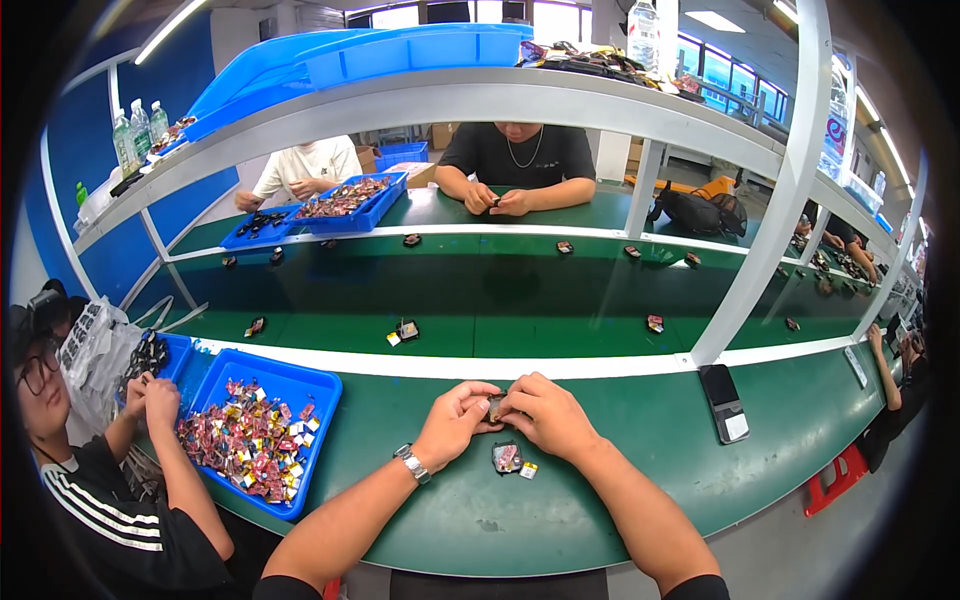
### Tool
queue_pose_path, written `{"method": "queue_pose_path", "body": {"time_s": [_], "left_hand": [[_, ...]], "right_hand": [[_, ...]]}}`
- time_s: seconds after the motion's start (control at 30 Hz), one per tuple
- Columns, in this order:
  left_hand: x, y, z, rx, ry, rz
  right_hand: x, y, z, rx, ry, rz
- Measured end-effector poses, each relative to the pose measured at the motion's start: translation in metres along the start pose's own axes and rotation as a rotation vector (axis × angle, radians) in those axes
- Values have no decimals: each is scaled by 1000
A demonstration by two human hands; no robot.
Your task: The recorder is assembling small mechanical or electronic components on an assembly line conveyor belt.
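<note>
Over the green worktop (430, 540), my left hand (452, 424) and my right hand (548, 415) meet with fingers closed. Between their fingertips sits a small dark device housing (494, 411), mostly covered by the fingers, so its details are hard to make out. Just nearer to me, a black open housing with a reddish circuit board (507, 457) lies flat on the worktop. Beside it on the right is a small white and yellow piece (528, 470); whether it is wired to the board I cannot tell. A metal watch (411, 464) is on my left wrist.
On the left stands a blue bin (330, 400) heaped with small circuit boards, next to a co-worker's hands (150, 400). A phone-like grey and black device (724, 403) lies right, near a white upright post (765, 200). Small assemblies (407, 330) rest on the green strip beyond the white rail.
</note>
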State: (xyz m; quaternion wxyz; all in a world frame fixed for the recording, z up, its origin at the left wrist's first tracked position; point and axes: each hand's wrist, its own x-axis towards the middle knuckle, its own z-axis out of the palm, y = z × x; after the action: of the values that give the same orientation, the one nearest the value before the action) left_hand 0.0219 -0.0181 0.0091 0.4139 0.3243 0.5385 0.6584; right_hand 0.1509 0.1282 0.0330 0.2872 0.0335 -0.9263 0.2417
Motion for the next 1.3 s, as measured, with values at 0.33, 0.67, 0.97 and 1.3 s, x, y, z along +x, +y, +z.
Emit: {"method": "queue_pose_path", "body": {"time_s": [0.33, 0.67, 0.97, 1.3], "left_hand": [[0, 0, -8, -60, -139, 32], [-1, 3, -9, -58, -147, -64], [-2, 4, -11, -140, -143, -47], [2, -1, -13, -186, -141, -30]], "right_hand": [[-3, -7, 2, 40, 48, 185], [-5, -8, -4, 52, 11, 54], [-9, -13, 15, 124, 141, 153], [-13, -11, 27, 185, 211, 232]]}}
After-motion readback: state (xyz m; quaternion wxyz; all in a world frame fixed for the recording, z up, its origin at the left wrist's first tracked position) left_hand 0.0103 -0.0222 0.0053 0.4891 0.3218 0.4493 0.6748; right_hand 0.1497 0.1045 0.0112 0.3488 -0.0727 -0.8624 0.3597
